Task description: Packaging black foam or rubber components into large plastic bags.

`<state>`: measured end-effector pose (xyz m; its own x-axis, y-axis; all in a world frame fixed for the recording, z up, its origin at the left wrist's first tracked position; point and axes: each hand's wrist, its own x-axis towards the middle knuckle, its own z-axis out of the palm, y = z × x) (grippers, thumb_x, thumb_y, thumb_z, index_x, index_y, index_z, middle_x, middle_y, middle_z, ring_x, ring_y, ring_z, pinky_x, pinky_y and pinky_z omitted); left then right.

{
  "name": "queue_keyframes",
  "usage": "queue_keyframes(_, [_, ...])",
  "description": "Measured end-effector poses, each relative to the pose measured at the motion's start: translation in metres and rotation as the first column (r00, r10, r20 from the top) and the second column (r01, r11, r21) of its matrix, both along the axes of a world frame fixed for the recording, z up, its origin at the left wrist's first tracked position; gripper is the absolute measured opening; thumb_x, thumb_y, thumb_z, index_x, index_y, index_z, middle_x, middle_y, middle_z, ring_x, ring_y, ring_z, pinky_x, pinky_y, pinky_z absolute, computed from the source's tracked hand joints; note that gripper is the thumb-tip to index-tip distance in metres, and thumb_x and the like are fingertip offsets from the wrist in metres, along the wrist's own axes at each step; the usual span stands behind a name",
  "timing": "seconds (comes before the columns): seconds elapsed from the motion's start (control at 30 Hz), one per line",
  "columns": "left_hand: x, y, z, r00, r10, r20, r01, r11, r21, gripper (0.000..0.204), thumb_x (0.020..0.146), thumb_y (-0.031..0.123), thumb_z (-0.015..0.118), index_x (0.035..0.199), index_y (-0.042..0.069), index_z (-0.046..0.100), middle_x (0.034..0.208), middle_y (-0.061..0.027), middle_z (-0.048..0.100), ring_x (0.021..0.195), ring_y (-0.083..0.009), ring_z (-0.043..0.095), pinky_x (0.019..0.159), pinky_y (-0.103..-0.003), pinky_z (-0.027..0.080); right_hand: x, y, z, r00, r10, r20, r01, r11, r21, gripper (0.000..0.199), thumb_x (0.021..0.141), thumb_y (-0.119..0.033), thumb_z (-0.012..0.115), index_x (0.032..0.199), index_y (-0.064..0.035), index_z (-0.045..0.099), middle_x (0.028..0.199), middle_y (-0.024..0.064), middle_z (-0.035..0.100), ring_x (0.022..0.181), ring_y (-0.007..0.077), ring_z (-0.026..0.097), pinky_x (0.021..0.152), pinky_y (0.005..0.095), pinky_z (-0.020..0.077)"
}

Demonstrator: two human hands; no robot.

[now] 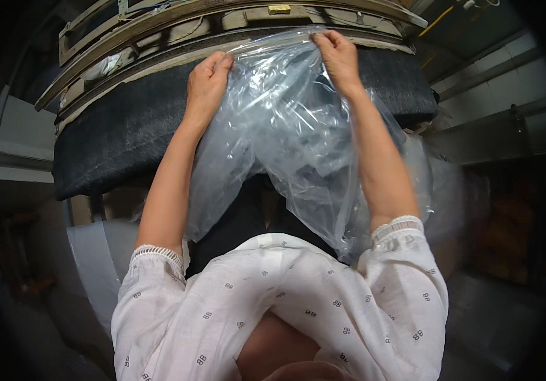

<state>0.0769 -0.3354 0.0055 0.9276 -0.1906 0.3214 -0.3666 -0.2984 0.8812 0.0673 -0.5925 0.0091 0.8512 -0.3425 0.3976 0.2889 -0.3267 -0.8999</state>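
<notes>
A large sheet of clear plastic film (pixel 285 120), perhaps a bag, is stretched by its far edge between my two hands and hangs in folds over my lap. My left hand (pixel 208 82) pinches the edge's left end, thumb against fingers. At the other end, slightly farther away, my right hand (pixel 339 58) pinches it too. The film's far edge lies at the front of a wooden frame, over a dark padded surface (pixel 133 120). Its lower part drapes over my dark trousers and reaches past my right forearm.
Beyond the padded surface runs a long wooden-framed machine (pixel 241 20) with a small yellow block (pixel 279 9) on it. More clear plastic (pixel 451 190) is heaped at my right. A pale sheet (pixel 95 267) hangs at my left. A yellow cable (pixel 436 20) is at the far right.
</notes>
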Motion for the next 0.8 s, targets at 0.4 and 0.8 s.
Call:
queue_keyframes(0.4, [0.058,-0.011,-0.003,0.948,0.3,0.11,-0.319,0.91,0.265,0.034,0.085,0.035,0.049,0.083,0.005,0.064,0.077,-0.0201,0.061,0.076,-0.0401,0.057,0.067,-0.044,0.043,0.059,0.022,-0.024,0.944,-0.316,0.101,0.326,0.939,-0.108,0.018,0.071,-0.017,0.067,0.075,0.0001,0.066,0.07,0.0098,0.061,0.064,0.0216,0.059,0.064,0.0317,0.0453])
queue_keyframes(0.8, [0.066,-0.017,0.004,0.952,0.293,0.085,-0.304,0.88,0.366,0.035,0.082,0.035,0.053,0.076,0.004,0.068,0.074,-0.0219,0.062,0.073,-0.0401,0.06,0.068,-0.044,0.046,0.072,0.012,-0.027,0.824,-0.538,0.181,0.564,0.744,-0.358,0.03,0.066,-0.017,0.065,0.085,-0.0034,0.046,0.091,0.0155,0.047,0.083,0.0336,0.051,0.074,0.0422,0.0413])
